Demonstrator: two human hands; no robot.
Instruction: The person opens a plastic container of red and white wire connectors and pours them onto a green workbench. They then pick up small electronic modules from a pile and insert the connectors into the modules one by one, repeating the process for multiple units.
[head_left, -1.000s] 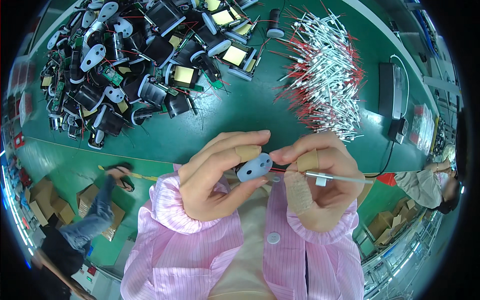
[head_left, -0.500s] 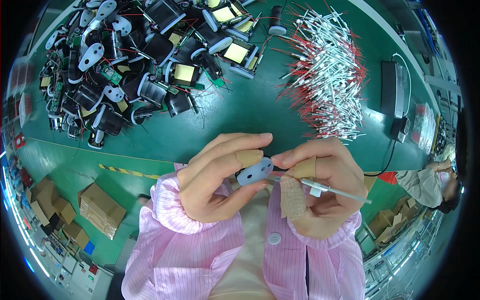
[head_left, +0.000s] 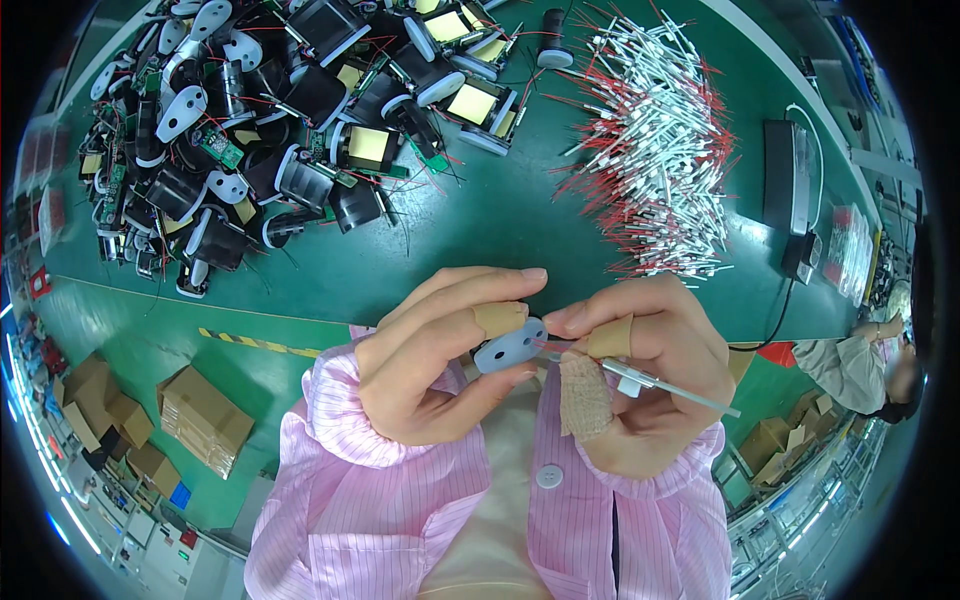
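Observation:
Between the thumb and fingers of my left hand (head_left: pixel 415 365) is a small part with a blue-grey oval end cap (head_left: pixel 513 347) that has dark holes in its face. My right hand (head_left: pixel 670 350) is closed on a thin wire lead (head_left: pixel 685 391) with a white sleeve and a small white connector. Its red wire end reaches the cap at the right-hand hole; whether it is inside cannot be made out. Tan coverings wrap a finger of my left hand and the thumb and a finger of my right. Both hands meet just in front of the table's near edge.
Many similar black units with blue-grey caps (head_left: pixel 182 113) are heaped on the green table (head_left: pixel 500 230) at the far left. A pile of white-and-red wire leads (head_left: pixel 655 150) lies right of centre. Farther right stands a black box (head_left: pixel 785 175) with cables. Cardboard boxes (head_left: pixel 205 420) sit on the floor.
The wire lead has turned and shifted very slightly in my right hand, its free end a little lower. Both hands stay in nearly the same place.

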